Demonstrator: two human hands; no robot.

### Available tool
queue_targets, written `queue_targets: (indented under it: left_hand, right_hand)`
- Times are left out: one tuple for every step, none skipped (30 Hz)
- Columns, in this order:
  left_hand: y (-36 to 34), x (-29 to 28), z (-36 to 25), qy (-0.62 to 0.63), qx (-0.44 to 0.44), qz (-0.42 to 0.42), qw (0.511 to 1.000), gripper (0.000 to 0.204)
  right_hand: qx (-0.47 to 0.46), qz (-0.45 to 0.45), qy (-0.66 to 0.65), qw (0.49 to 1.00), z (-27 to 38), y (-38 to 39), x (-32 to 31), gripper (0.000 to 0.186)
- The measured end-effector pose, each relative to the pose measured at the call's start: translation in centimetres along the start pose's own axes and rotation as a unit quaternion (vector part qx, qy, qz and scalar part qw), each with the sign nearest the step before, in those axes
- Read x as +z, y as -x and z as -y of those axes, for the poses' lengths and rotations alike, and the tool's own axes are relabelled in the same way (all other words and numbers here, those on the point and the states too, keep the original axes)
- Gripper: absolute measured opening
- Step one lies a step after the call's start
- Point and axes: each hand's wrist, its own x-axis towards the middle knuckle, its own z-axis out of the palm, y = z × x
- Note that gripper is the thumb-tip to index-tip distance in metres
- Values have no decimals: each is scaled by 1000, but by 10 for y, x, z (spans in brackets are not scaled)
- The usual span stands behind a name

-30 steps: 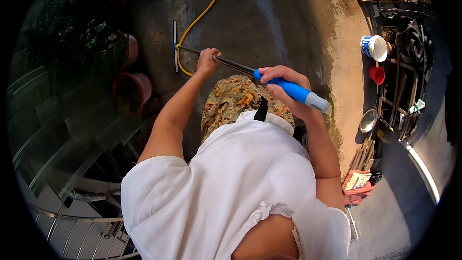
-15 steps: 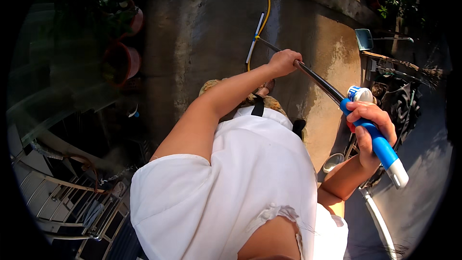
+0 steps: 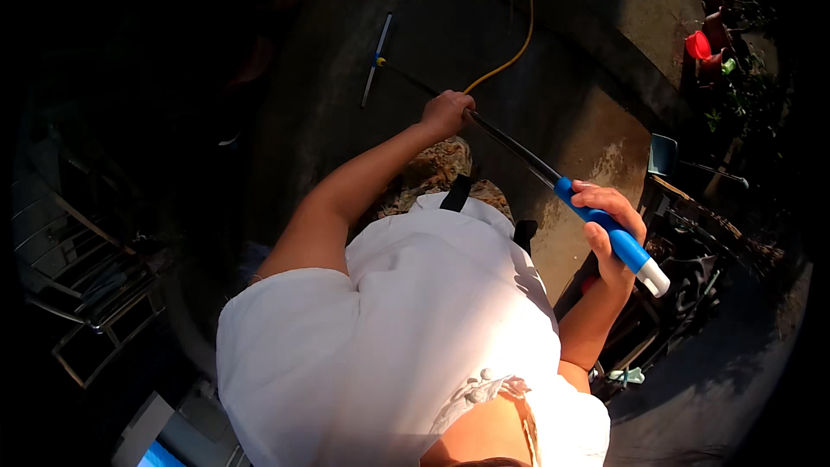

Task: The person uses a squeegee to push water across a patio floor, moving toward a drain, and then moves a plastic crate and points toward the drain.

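A long-handled floor squeegee (image 3: 510, 143) slants across my front, from the upper left down to the lower right. Its narrow blade (image 3: 369, 78) lies on the dark concrete floor, joined to the pole by a blue and yellow piece. My left hand (image 3: 448, 114) is wrapped round the dark metal pole partway along. Farther up the handle, my right hand (image 3: 612, 220) grips the blue sleeve, whose white end cap (image 3: 652, 278) sticks out beyond the palm. The pole's lower part fades into shadow.
A yellow hose (image 3: 526, 35) curves over the floor beyond my left hand. To the right are a dustpan (image 3: 663, 155), a twig broom (image 3: 735, 229), a red container (image 3: 698, 45) and plants. A metal rack (image 3: 73, 268) stands at the left, in deep shade.
The squeegee blade has moved left, away from the hose. Both hands have shifted left with the pole, still gripping it. The view has turned somewhat and grown darker.
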Motion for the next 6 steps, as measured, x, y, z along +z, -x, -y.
queue_targets:
  left_hand:
    - [3, -5, 3, -2, -23, -13, 1000, 15]
    - [6, -10, 4, -4, -47, -27, 999, 15]
    - [9, -10, 15, -4, -82, -21, 996, 16]
    - [12, -18, 21, 4, -106, -9, 994, 15]
    - [16, -22, 31, 0, -124, -4, 992, 19]
    - [26, -16, 39, 7, -140, 6, 990, 23]
  right_hand:
    - [4, -1, -7, 1000, -5, -10, 1, 33]
    - [9, 1, -15, 1000, -11, -20, 2, 34]
    - [5, 28, -16, 999, -19, -33, 2, 36]
    - [14, 51, -46, 998, -26, -45, 4, 38]
    - [12, 77, -48, 996, -30, -59, 8, 40]
    - [17, 101, -42, 994, -28, -68, 13, 42]
